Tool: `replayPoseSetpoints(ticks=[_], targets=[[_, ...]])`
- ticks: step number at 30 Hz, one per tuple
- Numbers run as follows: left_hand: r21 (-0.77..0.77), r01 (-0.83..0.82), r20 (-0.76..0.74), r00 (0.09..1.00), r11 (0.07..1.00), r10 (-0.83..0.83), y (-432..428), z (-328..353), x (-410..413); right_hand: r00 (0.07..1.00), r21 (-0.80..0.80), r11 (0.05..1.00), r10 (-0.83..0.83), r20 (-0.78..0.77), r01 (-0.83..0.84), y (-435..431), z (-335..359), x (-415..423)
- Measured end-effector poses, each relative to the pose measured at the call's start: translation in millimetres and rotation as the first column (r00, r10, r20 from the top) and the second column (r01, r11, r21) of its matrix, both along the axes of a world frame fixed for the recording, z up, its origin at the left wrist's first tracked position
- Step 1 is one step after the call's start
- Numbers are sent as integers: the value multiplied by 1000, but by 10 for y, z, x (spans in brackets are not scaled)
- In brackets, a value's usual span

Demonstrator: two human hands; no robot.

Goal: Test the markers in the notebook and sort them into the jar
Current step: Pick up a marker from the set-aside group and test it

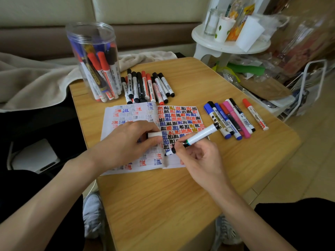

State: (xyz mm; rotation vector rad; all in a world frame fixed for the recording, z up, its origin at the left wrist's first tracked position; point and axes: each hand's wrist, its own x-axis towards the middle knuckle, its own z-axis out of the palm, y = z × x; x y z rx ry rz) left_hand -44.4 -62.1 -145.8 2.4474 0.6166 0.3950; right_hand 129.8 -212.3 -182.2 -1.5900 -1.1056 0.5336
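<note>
Right hand [197, 156]: grips white-barrelled black-tipped marker [201, 135] pen-style, tip on the page to test ink.
Left hand [130, 140]: pinches a white cap-like piece [154, 134] and rests on open scribbled paper notebook [126, 113], likely steadying it.
Clear plastic jar [92, 51]: far-left corner of the table, part-filled with markers.

A light wood-grain worktop [163, 205] with rounded corners carries everything. At its far left corner a clear plastic jar [94, 64] stands upright. Just right of the jar, a row of black- and red-capped markers [146, 86] lies side by side, caps pointing away. In the middle an open notebook [126, 113] lies flat, its right page densely filled with red, blue and black marks, its left page showing fainter ones. Right of the notebook a second cluster of markers [230, 120], blue, black, red and pink, lies packed together, and a single red-capped marker [255, 115] lies just beside them, apart.
</note>
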Motion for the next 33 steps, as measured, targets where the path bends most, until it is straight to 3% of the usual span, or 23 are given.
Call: replayPoseSetpoints(ticks=[33], targets=[[23,-1,2,1000,1000,1,-2,-5,3,997,-9,1000,-27,-67,26,-18,82,-46]])
